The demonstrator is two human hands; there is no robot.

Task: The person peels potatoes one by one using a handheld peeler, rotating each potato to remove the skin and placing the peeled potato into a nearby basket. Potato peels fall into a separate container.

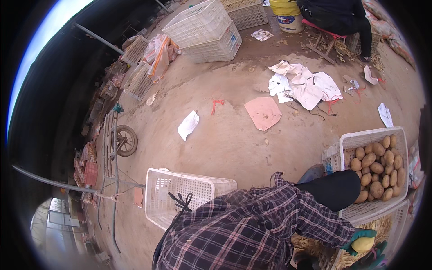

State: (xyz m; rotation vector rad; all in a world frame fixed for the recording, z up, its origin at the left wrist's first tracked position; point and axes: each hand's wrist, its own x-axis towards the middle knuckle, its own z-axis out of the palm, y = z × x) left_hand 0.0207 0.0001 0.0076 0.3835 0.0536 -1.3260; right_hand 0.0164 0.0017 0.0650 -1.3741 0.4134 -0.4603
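My left hand [359, 239], in a green glove, grips a peeled pale-yellow potato [363, 244] at the lower right. Right beside it is my right hand [373, 258] in a dark green glove, partly cut off by the dark rim. It closes around a small tool with a purple part [378, 260], perhaps a peeler; its shape is mostly hidden. Beneath both hands, a plastic crate [400, 219] holds a heap of potato peelings [373, 225]. Adjoining it is a white crate [371, 131] of unpeeled brown potatoes [377, 189], near my bent knee [337, 189].
Behind me lies a white crate [180, 173]. A wheeled metal cart [114, 145] stands farther off. Stacked crates [209, 37], a yellow bucket [287, 15] and a seated person [334, 17] are along the top. Paper scraps [305, 84] litter the floor.
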